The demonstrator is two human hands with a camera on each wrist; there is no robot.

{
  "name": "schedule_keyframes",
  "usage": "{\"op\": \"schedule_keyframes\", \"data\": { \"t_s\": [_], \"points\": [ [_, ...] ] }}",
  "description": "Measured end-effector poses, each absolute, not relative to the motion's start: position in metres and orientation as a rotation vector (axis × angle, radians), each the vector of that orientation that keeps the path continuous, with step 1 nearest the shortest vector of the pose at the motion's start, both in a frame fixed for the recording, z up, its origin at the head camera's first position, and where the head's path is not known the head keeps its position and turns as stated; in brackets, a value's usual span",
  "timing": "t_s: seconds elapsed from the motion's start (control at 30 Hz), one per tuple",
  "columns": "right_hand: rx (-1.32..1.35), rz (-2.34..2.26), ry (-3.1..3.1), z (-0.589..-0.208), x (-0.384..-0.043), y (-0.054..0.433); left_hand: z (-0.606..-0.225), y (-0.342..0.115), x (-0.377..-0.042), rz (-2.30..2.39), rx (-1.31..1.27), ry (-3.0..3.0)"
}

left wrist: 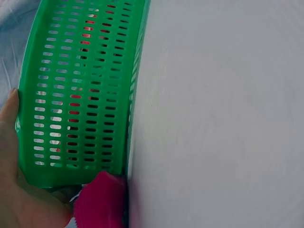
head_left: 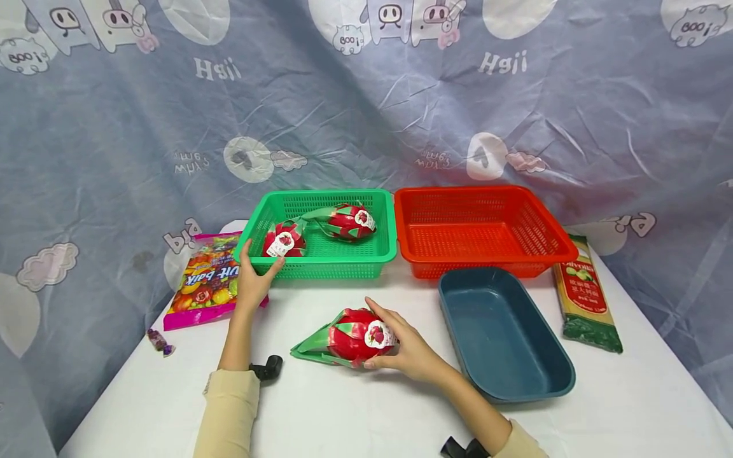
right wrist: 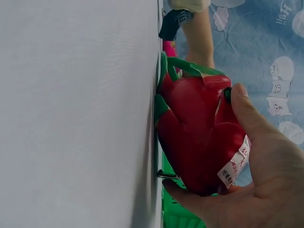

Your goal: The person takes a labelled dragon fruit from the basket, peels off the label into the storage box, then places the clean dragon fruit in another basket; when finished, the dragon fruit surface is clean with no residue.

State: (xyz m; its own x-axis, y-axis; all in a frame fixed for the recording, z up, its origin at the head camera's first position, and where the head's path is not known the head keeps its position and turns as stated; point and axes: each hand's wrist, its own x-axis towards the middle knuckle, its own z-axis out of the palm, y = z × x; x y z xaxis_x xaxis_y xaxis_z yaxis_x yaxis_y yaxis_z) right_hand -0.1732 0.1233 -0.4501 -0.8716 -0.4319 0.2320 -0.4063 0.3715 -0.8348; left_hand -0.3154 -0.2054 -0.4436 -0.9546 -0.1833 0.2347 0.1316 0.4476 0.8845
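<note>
My left hand (head_left: 253, 284) grips the front left corner of a green basket (head_left: 329, 270), thumb at the front rim and fingers along the left side. Two red dragon fruits with green leaf tips lie in this basket, one at the left (head_left: 277, 234) and one at the right (head_left: 348, 224). On the white table, a third dragon fruit (head_left: 354, 335) lies on its side, its green leaves pointing left. My right hand (head_left: 413, 348) holds its labelled end between thumb and fingers. The right wrist view shows that dragon fruit (right wrist: 197, 128) close up, against the tabletop.
A red basket (head_left: 475, 262) stands right of the green one, with a dark blue tub (head_left: 506, 343) before it. A green-and-red packet (head_left: 585, 296) lies far right. Left are a fruit-print candy bag (head_left: 209, 280) and a small wrapped candy (head_left: 157, 340).
</note>
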Motion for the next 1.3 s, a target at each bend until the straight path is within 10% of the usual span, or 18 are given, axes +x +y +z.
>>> {"op": "schedule_keyframes", "data": {
  "t_s": [0.43,0.83,1.3],
  "points": [
    [-0.719,-1.713,2.583,-0.427,-0.166,0.115,-0.399,-0.205,-0.265,-0.707,0.265,-2.791],
    [-0.727,-1.907,2.425,-0.434,-0.177,0.123,-0.414,-0.133,-0.227,-0.931,-1.045,-2.608],
    [-0.717,-2.015,2.329,-0.447,-0.181,0.130,-0.453,-0.112,-0.237,-1.304,-1.257,-2.757]
  ]
}}
